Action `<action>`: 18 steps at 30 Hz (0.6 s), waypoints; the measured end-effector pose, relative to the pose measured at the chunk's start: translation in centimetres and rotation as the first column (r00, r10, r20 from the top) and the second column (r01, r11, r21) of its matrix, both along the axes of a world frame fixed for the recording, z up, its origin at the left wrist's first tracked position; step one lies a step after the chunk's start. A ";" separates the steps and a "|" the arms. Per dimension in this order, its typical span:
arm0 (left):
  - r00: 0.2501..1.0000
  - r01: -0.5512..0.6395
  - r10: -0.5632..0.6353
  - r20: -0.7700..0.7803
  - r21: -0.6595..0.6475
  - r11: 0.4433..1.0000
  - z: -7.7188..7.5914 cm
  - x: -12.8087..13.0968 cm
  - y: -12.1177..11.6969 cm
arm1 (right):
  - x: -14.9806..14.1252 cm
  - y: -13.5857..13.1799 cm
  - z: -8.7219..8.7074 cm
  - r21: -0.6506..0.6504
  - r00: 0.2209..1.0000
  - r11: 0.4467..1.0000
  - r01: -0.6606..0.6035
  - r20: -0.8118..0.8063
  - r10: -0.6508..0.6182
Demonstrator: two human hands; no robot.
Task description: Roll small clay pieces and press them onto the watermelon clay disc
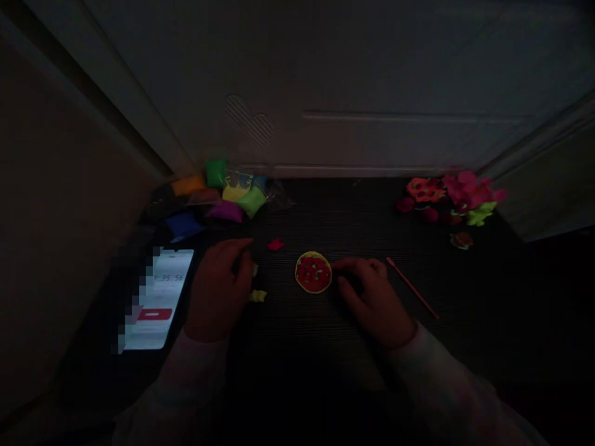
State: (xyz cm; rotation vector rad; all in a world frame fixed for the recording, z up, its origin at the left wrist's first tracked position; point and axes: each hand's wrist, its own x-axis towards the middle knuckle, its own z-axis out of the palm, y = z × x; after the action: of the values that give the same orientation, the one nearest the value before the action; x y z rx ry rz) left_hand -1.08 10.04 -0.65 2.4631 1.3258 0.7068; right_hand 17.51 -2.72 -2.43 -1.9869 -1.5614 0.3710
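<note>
On the dark tabletop lies a small round clay disc (313, 287), like a tiny pizza, with a yellow rim and red and green bits on top. My right hand (372, 300) rests to its right, index fingertip at or almost at the rim, thumb and index apart with nothing seen between them. Left of the disc is my left hand (219, 290), its thumb and index apart. A yellow clay scrap (258, 297) and a pale green scrap (255, 269), partly hidden, lie against its fingers. A red clay piece (276, 245) sits farther back.
A pink stick tool (413, 288) lies right of my right hand. Packets of coloured clay (225, 211) are heaped at the back left, and shaped clay pieces (467, 191) at the back right. A lit phone (160, 297) is at the left. A pale panel (353, 142) rises behind.
</note>
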 end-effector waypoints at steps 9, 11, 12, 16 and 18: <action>0.987 0.030 -0.058 -0.153 -0.174 0.984 -1.4 -1.9 -0.4 | 0.1 -0.1 -0.2 0.079 0.999 0.996 0.033 0.010 -0.034; 0.984 0.051 -0.084 -0.160 -0.202 0.978 -1.9 -1.8 -0.2 | 0.2 -0.2 -0.2 0.092 0.999 0.994 0.053 0.009 -0.054; 0.984 0.058 -0.093 -0.155 -0.216 0.975 -2.0 -1.7 0.0 | 0.2 -0.2 -0.2 0.102 0.998 0.993 0.061 0.012 -0.063; 0.987 0.065 -0.102 -0.123 -0.270 0.961 -1.9 -1.6 0.2 | 0.4 -0.2 -0.2 0.170 0.995 0.981 0.091 0.025 -0.096; 0.992 0.051 -0.081 -0.101 -0.274 0.960 -1.4 -1.5 0.3 | 0.5 -0.2 -0.1 0.216 0.993 0.970 0.111 0.007 -0.115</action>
State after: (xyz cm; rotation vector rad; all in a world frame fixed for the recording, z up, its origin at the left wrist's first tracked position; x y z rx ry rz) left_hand -2.54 10.36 -2.06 2.3392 1.2763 0.3489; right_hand 17.98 -2.96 -2.53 -1.9048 -1.4270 0.1302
